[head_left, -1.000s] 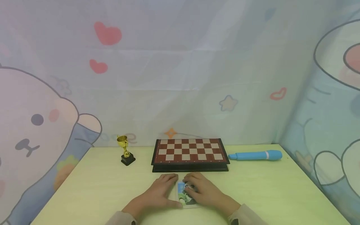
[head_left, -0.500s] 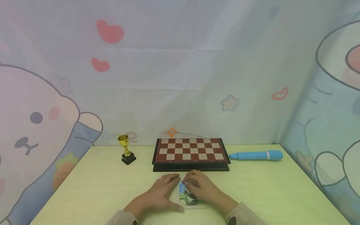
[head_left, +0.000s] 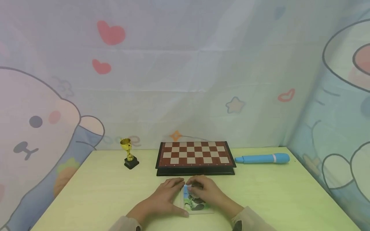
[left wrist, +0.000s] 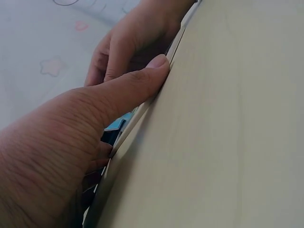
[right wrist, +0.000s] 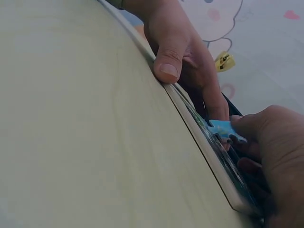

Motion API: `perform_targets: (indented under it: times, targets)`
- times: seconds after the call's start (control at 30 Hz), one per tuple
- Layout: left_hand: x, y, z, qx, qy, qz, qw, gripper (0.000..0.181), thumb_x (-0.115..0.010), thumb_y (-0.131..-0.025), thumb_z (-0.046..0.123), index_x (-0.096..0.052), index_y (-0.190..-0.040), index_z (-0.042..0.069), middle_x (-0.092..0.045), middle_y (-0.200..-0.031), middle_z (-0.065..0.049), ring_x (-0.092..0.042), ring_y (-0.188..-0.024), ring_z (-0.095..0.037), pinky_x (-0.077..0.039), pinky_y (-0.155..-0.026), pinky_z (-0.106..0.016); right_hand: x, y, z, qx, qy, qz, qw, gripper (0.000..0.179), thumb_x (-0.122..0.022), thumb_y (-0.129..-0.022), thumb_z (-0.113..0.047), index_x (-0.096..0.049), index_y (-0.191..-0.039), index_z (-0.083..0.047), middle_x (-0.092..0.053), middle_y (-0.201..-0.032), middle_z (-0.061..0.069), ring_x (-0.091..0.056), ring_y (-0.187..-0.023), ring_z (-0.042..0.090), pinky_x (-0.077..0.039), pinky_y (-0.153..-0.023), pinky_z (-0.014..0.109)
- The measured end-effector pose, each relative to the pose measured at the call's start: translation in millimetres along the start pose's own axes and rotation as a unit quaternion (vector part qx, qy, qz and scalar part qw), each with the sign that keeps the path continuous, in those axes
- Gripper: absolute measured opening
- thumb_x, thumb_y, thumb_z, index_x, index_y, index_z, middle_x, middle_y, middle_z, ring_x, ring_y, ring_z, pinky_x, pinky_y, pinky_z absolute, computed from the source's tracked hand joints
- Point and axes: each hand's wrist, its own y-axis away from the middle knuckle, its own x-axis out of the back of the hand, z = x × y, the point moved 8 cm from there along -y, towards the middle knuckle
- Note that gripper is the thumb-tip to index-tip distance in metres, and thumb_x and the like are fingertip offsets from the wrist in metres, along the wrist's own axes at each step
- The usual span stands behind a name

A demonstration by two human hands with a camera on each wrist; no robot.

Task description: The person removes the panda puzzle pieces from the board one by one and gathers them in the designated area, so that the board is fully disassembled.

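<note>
A small panda jigsaw puzzle (head_left: 194, 203) lies in a pale frame (head_left: 202, 212) on the table between the two hands. My left hand (head_left: 166, 199) rests along its left side, thumb against the near edge, fingers loosely bent towards the far left corner. Thumb and fingers of my right hand (head_left: 208, 192) pinch a blue puzzle piece (right wrist: 221, 127) at the puzzle's far part. This piece stands tilted up from the picture in the right wrist view. The right hand covers the puzzle's upper right part.
Just beyond the hands sits a folding chessboard (head_left: 196, 157) with a dark rim. A small gold trophy cup (head_left: 129, 154) stands at the back left. To the right of the board lies a blue toy microphone (head_left: 261, 158). A printed cloth (head_left: 185, 73) hangs behind the table.
My right thumb and fingers have shifted from lying over the panda's face to pinching a piece near the far edge. The panda's face no longer shows. The left hand stays nearly still.
</note>
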Motion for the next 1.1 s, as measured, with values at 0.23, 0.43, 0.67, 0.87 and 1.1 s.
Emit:
perform_targets:
  times: [0.23,0.43,0.67,0.87,1.1]
  targets:
    - [2.3,1.0,-2.4,-0.01,0.0,0.009,0.9999,0.111,-0.064,-0.074,0.083,-0.039,-0.156,0.013,-0.032,-0.16,-0.001,-0.027,-0.147,-0.025,-0.027,-0.114,-0.062,0,1.6,-19,0.067,0.01,0.022,0.9974,0.015,-0.069,-0.097,-0.023,-0.061,-0.11,-0.024,-0.068,-0.107,-0.011,-0.067,-0.101,0.009,-0.057,-0.088,0.028]
    - [2.7,2.4,-0.5,-0.028,0.004,0.026,0.9993,0.105,-0.064,-0.078,0.079,-0.039,-0.155,0.013,-0.038,-0.157,-0.001,-0.031,-0.145,-0.024,-0.028,-0.116,-0.058,28,12.3,-10,0.038,-0.019,0.09,0.995,0.024,-0.069,-0.096,-0.033,-0.065,-0.118,-0.026,-0.071,-0.111,-0.01,-0.068,-0.099,0.009,-0.057,-0.088,0.036]
    - [3.3,2.1,0.0,-0.032,-0.006,0.04,0.9987,0.104,-0.064,-0.076,0.081,-0.045,-0.152,0.014,-0.04,-0.154,0.002,-0.032,-0.143,-0.021,-0.029,-0.117,-0.053,76,39.0,35,0.003,0.034,0.125,0.9916,0.013,-0.074,-0.094,-0.024,-0.07,-0.105,-0.026,-0.072,-0.098,-0.013,-0.068,-0.085,0.008,-0.058,-0.075,0.027]
    - [1.9,1.3,0.2,-0.025,-0.007,0.039,0.9989,0.105,-0.064,-0.075,0.082,-0.045,-0.153,0.014,-0.039,-0.155,0.003,-0.031,-0.143,-0.02,-0.028,-0.118,-0.053,95,46.2,52,0.015,0.159,0.117,0.9802,0.012,-0.077,-0.09,-0.012,-0.07,-0.095,-0.02,-0.062,-0.097,-0.013,-0.06,-0.089,0.007,-0.057,-0.078,0.028]
    - [2.7,1.6,0.5,-0.023,-0.004,0.04,0.9989,0.104,-0.064,-0.075,0.082,-0.045,-0.153,0.014,-0.039,-0.155,0.002,-0.032,-0.143,-0.02,-0.028,-0.118,-0.053,95,45.4,51,0.007,0.163,0.117,0.9797,0.012,-0.076,-0.091,-0.013,-0.071,-0.097,-0.021,-0.062,-0.097,-0.014,-0.06,-0.09,0.008,-0.056,-0.079,0.028]
